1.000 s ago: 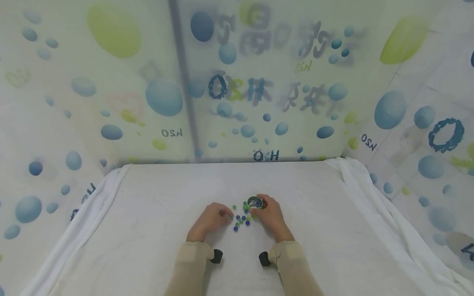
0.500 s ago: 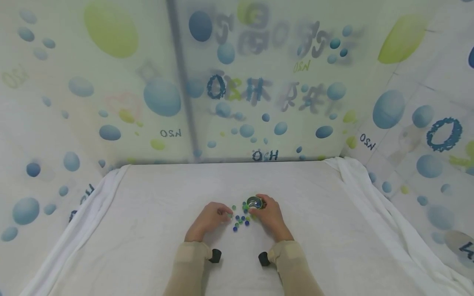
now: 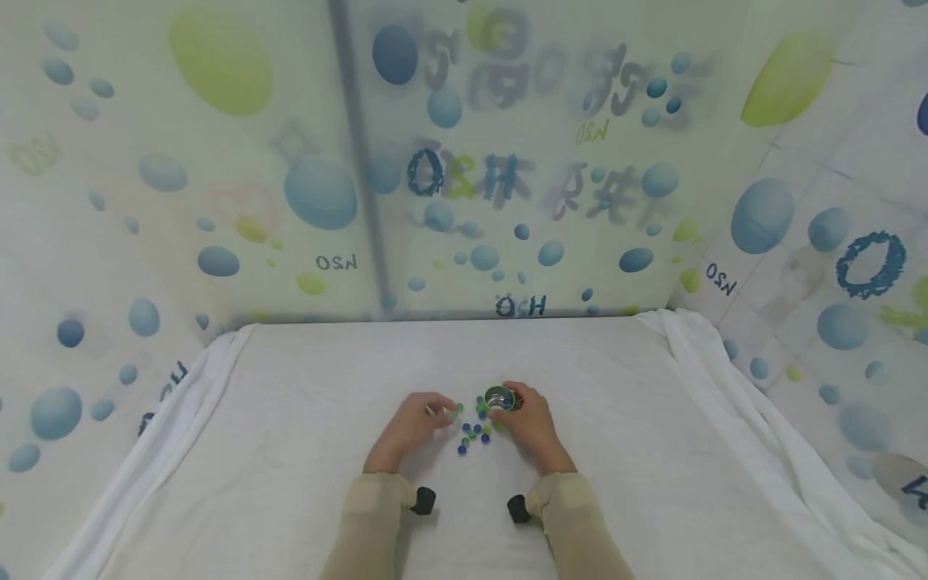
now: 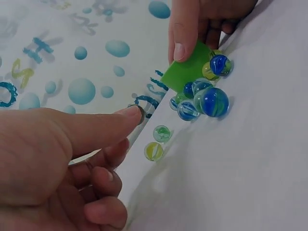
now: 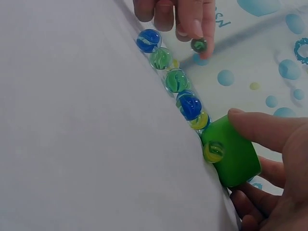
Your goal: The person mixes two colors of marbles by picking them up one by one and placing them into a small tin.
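Note:
My left hand [image 3: 412, 423] pinches a small glass marble [image 5: 198, 45] between thumb and forefinger, above the white cloth. From the left wrist view, the thumb tip hides most of that marble. Opposite, my right hand [image 3: 535, 423] grips a small green cup [image 5: 240, 161] by its side; its inside looks shiny and silvery in the head view. Loose marbles lie between the hands, among them a blue one [image 4: 214, 102], a green one [image 4: 162, 134] and a yellow one [image 4: 153, 151]. Some of them lie close against the cup.
A white cloth [image 3: 290, 451] covers the table. Behind it stands a pale wall covering [image 3: 551, 201] printed with blue and green bubbles, and similar panels rise at both sides. Bunched cloth [image 3: 696, 346] runs along the right edge. Black wrist devices [image 3: 424, 501] sit at both cuffs.
My left hand has moved slightly forward and away from the near marbles, with a marble at its fingertips. The right hand and the green cup have stayed in place.

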A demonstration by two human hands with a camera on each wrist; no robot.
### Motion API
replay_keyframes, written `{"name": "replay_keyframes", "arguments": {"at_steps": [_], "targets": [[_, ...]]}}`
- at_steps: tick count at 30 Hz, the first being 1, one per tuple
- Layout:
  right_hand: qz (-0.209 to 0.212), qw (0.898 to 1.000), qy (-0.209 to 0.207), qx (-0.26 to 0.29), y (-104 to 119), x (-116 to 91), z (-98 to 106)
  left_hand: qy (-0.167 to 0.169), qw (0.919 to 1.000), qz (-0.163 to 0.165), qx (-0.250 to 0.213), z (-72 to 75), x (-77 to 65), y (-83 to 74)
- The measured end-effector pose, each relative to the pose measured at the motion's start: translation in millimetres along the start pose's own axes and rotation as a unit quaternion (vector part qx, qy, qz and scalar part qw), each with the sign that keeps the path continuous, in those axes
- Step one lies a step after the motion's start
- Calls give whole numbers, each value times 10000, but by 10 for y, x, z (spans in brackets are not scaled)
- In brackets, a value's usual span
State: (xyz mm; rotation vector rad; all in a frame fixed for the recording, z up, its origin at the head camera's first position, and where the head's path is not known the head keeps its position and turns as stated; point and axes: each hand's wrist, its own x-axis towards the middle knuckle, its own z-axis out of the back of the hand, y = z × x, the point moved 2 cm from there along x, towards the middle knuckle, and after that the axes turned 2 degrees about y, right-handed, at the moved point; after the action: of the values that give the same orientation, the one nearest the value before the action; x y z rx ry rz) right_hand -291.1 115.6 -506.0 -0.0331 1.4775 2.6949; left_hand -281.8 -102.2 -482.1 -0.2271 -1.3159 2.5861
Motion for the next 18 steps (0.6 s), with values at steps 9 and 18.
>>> {"name": "replay_keyframes", "arguments": {"at_steps": [9, 18], "targets": [[11, 10000, 22, 57, -17, -7, -3, -522, 9983, -36, -248, 9, 35, -26], [-36, 9998, 59, 189, -17, -12, 9, -907, 9945, -275, -453, -8, 69, -49]]}}
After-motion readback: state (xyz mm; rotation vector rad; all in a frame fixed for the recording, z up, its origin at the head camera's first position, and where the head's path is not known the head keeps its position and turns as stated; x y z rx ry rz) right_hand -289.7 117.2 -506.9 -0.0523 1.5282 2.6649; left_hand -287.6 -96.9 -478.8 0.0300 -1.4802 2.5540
